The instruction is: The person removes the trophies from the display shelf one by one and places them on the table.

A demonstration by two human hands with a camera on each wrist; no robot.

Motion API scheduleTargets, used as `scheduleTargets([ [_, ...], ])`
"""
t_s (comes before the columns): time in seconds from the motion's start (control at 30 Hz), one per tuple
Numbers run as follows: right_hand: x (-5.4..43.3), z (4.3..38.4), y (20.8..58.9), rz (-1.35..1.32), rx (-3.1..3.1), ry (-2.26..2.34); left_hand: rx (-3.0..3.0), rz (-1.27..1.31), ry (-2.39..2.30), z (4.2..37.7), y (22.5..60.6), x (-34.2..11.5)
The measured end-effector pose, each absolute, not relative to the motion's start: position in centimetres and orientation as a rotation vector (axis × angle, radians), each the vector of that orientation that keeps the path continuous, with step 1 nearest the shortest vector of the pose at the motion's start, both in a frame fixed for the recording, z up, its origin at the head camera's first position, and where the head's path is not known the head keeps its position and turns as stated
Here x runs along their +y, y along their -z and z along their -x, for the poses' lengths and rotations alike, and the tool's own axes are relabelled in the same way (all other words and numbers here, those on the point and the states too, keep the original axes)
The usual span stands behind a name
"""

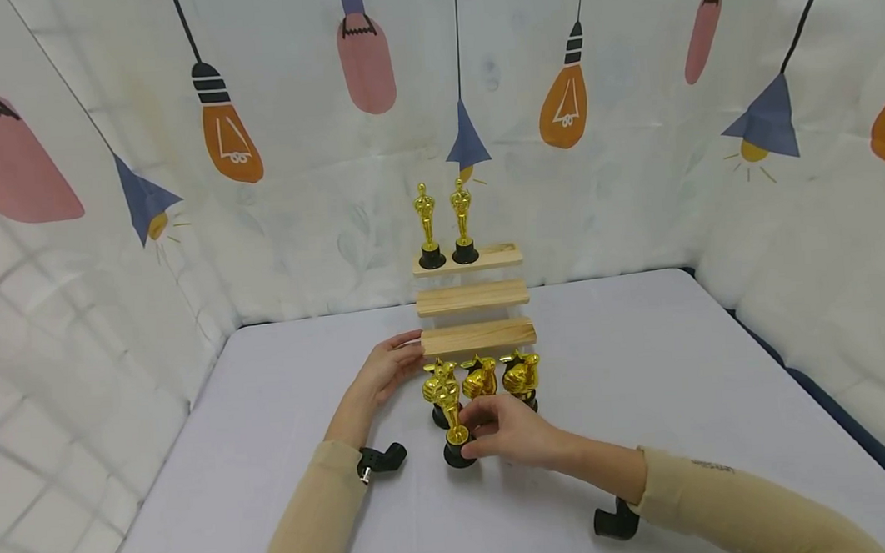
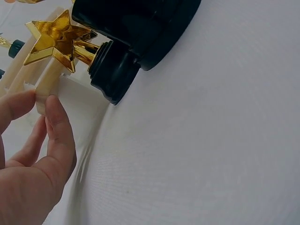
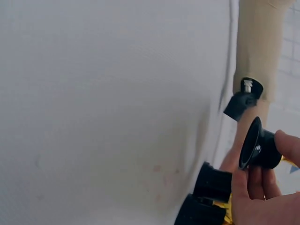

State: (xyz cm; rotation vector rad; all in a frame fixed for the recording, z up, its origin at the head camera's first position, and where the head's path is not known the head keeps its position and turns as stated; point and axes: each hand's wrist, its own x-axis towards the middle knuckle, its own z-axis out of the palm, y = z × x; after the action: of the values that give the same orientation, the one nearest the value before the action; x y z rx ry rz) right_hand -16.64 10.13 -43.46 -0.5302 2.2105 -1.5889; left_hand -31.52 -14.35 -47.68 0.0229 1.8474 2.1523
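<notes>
My right hand [image 1: 516, 430] grips a gold figure trophy [image 1: 456, 422] low down, around its black base [image 3: 268, 151]. The base's hollow underside shows in the right wrist view, so the trophy is off the table. My left hand [image 1: 389, 369] pinches the left end of the lowest wooden step [image 1: 479, 336] of a tiered rack, thumb and fingers on its edge [image 2: 43, 96]. Just in front of the rack stand several gold star trophies [image 1: 479, 377] on black bases, partly hidden by the held trophy and my right hand. One gold star [image 2: 58, 40] appears close in the left wrist view.
Two gold figure trophies, one [image 1: 425, 215] left of the other [image 1: 462, 213], stand upright on the rack's top step [image 1: 500, 257]. Below it is the bare middle step [image 1: 474, 296]. A white cloth covers the table [image 1: 627, 367]; a printed curtain [image 1: 298, 234] hangs behind.
</notes>
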Motion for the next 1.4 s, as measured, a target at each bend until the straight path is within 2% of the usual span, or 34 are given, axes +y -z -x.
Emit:
scheduleTargets([
  [0.5, 9.0, 16.6, 45.7, 0.404, 2.199, 1.635, 1.836, -0.029, -2.167, 31.8, 47.8, -14.5],
  [0.7, 8.7, 16.6, 46.7, 0.441, 2.215, 1.61, 1.845, -0.04, -2.164, 31.8, 47.8, -14.4],
  [1.4, 7.3, 16.2, 46.7, 0.393, 2.236, 1.657, 1.83, -0.038, -2.158, 31.8, 47.9, -14.5],
])
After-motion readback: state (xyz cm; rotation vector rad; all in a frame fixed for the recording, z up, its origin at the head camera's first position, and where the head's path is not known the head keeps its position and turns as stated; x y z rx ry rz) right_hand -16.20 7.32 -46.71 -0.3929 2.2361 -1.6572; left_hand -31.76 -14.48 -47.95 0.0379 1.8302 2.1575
